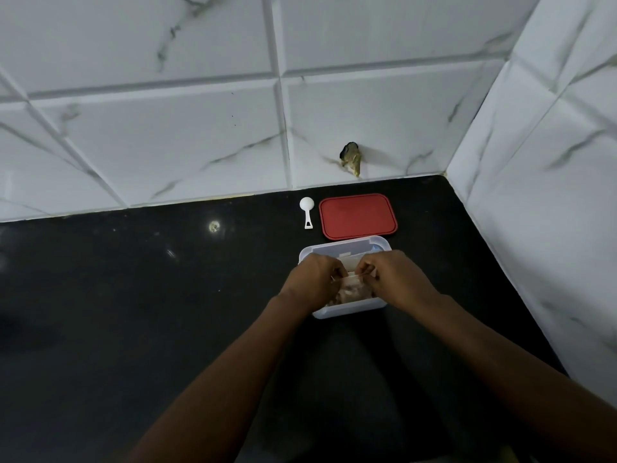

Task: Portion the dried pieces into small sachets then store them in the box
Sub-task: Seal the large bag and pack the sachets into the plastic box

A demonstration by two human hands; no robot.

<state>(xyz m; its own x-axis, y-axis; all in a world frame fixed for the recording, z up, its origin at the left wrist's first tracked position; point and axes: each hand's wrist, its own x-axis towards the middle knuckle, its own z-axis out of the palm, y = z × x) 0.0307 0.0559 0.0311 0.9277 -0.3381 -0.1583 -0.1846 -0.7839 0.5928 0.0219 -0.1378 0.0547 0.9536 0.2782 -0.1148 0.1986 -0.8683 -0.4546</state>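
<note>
Clear plastic sachet (pixel 354 285) pinched at its top in both grips, left hand (pixel 315 275) and right hand (pixel 398 279), over translucent rectangular box (pixel 350 312); we should seal fully across

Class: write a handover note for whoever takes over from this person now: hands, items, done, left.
The left hand and right hand both pinch the top of one sachet over the open clear box.
The red lid and white scoop lie behind the box on the black counter.
Done: this sachet looks filled.
Left: close it, lay it in the box, fit the lid.
</note>
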